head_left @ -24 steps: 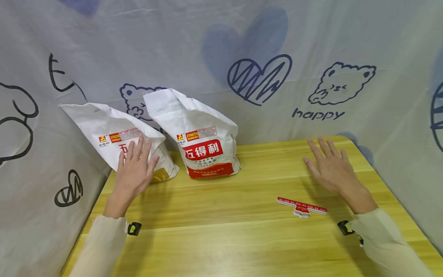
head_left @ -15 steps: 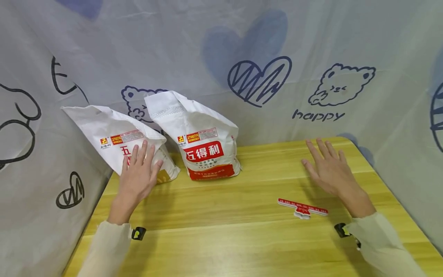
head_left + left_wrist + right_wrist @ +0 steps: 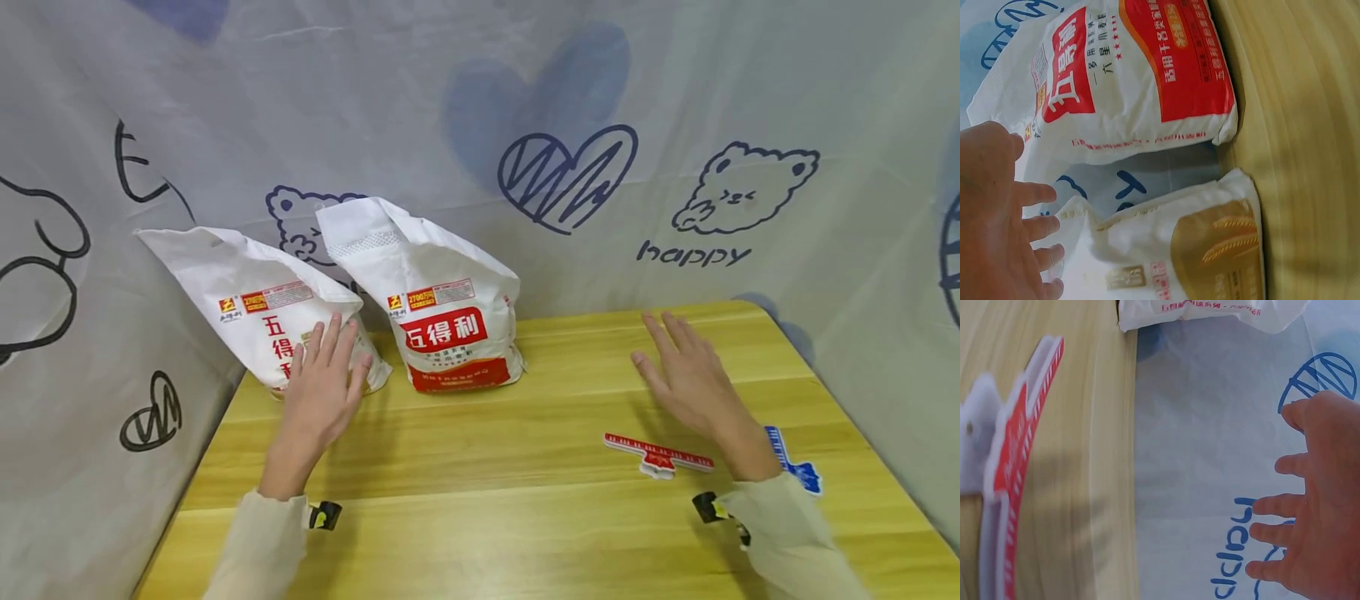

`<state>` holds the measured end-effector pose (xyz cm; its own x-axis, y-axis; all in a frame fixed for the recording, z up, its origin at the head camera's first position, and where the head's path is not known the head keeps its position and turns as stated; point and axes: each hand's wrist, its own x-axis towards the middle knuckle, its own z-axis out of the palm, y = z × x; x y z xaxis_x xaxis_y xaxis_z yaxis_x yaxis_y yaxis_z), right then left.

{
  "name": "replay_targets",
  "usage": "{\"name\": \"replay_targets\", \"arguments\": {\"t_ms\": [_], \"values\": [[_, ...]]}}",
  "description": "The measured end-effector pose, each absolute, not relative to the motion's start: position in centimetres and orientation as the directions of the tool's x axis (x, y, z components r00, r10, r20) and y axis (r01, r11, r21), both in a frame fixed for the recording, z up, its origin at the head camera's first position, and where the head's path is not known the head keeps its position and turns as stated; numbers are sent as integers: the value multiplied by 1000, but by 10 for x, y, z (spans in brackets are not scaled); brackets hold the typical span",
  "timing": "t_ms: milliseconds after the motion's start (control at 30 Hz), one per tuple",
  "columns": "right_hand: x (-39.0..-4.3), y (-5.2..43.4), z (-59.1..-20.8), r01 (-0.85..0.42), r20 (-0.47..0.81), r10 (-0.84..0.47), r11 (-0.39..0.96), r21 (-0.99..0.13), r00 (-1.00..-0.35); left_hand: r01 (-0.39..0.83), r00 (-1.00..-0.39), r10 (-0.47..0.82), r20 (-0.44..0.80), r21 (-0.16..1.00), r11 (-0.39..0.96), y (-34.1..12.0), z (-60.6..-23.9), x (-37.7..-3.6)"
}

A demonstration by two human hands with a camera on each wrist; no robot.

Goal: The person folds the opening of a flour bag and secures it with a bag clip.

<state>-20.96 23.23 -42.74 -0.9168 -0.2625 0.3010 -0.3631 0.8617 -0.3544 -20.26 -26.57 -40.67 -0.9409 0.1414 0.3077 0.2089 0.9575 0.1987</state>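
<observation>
left hand point(image 3: 322, 392): fingers straight and spread, holding nothing; hovers over the table's back-left part, fingertips right at the lower front of the left flour bag point(image 3: 258, 312). Contact not clear from the head view; the left wrist view shows the fingers point(image 3: 1035, 228) just short of the bag face.
left flour bag: white, red print, gold wheat patch at the bottom; leans back against the cloth backdrop point(image 3: 675, 100) at the table's far-left corner; directly ahead of the left hand.
right flour bag point(image 3: 435, 308): same brand, stands just right of the left bag, bases close together; near the left hand's thumb side, not touched.
right hand point(image 3: 690, 383): palm down, fingers loose and spread, grasping nothing; above the table's back-right part.
red clip point(image 3: 658, 454): long red and white sealing clip, flat on the table point(image 3: 480, 517), just below and left of the right hand's wrist, apart from it.
blue clip point(image 3: 793, 462): partly hidden behind the right forearm, near the right edge.
sleeves: pale, both arms.
</observation>
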Motion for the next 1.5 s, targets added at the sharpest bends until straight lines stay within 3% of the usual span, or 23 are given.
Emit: {"name": "replay_targets", "arguments": {"t_ms": [500, 933, 1500], "values": [[-221, 192, -448, -422, 320, -283, 707, -568, -904, 347, -876, 143, 460, 399, 849, -250, -430, -207], [-240, 142, -458, -448, 314, -320, 637, -627, -894, 299, -924, 40, 380, 653, 696, -249, -453, -217], [-254, 118, -462, -421, 283, -313, 616, -666, -907, 343, -932, 67, 357, 802, 488, -232, -466, -240]]}}
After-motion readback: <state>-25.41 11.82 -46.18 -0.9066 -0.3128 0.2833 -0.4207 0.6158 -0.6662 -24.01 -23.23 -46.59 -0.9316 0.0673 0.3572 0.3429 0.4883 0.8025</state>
